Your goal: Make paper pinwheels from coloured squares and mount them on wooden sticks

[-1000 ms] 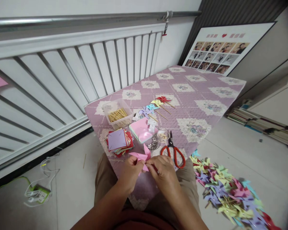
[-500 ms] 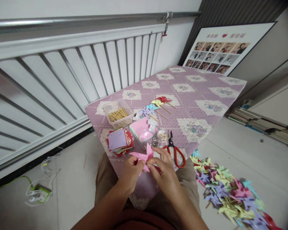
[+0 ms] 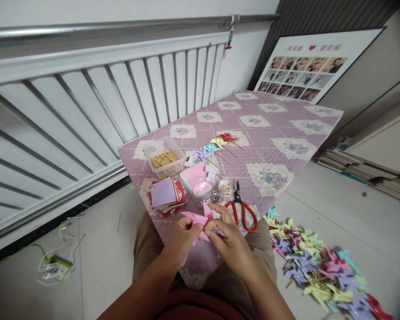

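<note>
A pink paper pinwheel (image 3: 199,218) is held between both hands above the near corner of the table, its blades folded in. My left hand (image 3: 183,235) pinches its left side. Closed on the right side, my right hand (image 3: 227,233) has thumb and fingertips at the pinwheel's centre; any small part there is too hidden to make out. Just beyond lie loose metal pieces (image 3: 214,196) and a round clear tub (image 3: 226,188) of small pale pieces. Red-handled scissors (image 3: 242,211) rest right of my right hand. A stack of cut paper squares (image 3: 163,194) sits to the left.
A plastic box (image 3: 166,158) of wooden sticks and pink paper sheets (image 3: 195,178) stand on the quilted tablecloth (image 3: 226,118). Several finished pinwheels (image 3: 211,149) lie behind them. More pinwheels (image 3: 316,262) heap on the floor at right. A radiator (image 3: 120,98) lines the left wall.
Both hands keep their grip on the pink pinwheel, almost in the same place. The view has shifted very slightly; the things on the table have not moved.
</note>
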A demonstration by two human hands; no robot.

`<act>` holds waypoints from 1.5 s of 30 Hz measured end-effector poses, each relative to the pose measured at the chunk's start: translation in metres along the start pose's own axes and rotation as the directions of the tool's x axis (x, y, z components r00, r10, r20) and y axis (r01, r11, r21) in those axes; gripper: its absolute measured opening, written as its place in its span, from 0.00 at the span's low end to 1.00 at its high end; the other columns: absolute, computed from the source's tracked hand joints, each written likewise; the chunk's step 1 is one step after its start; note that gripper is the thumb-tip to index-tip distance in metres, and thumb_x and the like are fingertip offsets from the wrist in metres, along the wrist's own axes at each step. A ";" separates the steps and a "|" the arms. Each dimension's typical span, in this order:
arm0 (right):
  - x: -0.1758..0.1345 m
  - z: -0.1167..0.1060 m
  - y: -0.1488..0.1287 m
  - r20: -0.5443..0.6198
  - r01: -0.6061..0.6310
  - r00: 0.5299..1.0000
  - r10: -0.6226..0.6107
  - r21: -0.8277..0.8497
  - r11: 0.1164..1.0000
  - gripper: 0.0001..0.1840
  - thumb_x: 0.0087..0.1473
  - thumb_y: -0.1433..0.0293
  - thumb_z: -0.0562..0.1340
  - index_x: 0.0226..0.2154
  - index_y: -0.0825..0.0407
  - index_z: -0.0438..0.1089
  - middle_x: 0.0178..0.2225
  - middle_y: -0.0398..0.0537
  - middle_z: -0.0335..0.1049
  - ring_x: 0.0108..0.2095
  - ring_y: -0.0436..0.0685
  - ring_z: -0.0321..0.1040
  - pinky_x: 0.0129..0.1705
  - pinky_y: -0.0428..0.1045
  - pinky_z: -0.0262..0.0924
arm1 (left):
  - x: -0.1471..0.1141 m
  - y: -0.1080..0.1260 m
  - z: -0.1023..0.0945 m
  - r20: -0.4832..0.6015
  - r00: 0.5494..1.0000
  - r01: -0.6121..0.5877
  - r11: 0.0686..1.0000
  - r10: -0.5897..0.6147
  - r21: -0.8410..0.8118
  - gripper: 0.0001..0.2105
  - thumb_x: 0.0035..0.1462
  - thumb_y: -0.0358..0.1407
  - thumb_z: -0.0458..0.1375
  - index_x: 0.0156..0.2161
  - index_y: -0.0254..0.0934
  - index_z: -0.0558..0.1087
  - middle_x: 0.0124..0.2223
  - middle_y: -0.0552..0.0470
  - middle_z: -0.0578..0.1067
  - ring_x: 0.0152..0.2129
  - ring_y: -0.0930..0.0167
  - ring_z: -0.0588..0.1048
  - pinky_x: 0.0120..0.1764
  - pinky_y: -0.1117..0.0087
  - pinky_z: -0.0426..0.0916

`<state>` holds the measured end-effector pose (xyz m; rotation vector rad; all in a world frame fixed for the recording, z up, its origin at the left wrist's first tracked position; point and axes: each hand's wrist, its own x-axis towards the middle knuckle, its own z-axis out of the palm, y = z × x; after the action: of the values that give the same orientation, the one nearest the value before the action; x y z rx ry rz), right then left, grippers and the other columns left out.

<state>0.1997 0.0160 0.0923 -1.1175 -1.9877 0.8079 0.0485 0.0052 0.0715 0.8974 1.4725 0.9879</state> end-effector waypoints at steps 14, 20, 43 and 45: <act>0.000 0.003 0.002 0.031 -0.219 0.976 0.218 0.227 0.949 0.08 0.55 0.67 0.61 0.26 0.49 0.71 0.52 0.53 0.67 0.57 0.62 0.60 0.55 0.58 0.56 | 0.001 -0.001 -0.003 0.025 0.993 -0.112 0.994 0.112 0.019 0.07 0.47 0.35 0.56 0.22 0.36 0.67 0.20 0.59 0.61 0.19 0.76 0.57 0.24 0.72 0.51; -0.001 0.015 0.010 0.008 -0.320 0.935 0.354 0.447 0.835 0.09 0.52 0.63 0.64 0.27 0.49 0.65 0.37 0.47 0.70 0.40 0.57 0.68 0.41 0.51 0.63 | 0.005 -0.006 -0.005 0.028 0.988 -0.153 0.982 0.150 0.114 0.06 0.48 0.36 0.55 0.25 0.35 0.69 0.22 0.57 0.64 0.21 0.75 0.60 0.26 0.72 0.54; -0.001 0.019 0.009 0.136 -0.435 0.875 0.464 0.641 0.632 0.17 0.45 0.56 0.69 0.32 0.52 0.76 0.27 0.43 0.72 0.28 0.52 0.64 0.32 0.47 0.59 | 0.003 -0.009 -0.005 -0.001 0.960 -0.278 0.954 0.280 0.112 0.06 0.47 0.28 0.54 0.29 0.35 0.73 0.28 0.53 0.72 0.25 0.72 0.68 0.30 0.73 0.62; -0.001 0.018 0.009 0.129 -0.438 0.873 0.470 0.629 0.642 0.17 0.46 0.56 0.69 0.32 0.52 0.77 0.27 0.43 0.72 0.28 0.52 0.64 0.32 0.47 0.59 | 0.004 -0.009 -0.005 0.011 0.958 -0.287 0.950 0.288 0.125 0.06 0.47 0.27 0.54 0.29 0.35 0.73 0.28 0.53 0.72 0.25 0.72 0.69 0.30 0.73 0.61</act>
<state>0.1890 0.0152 0.0749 -1.1881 -1.1938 1.5718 0.0428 0.0048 0.0618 1.2263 1.4481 1.1199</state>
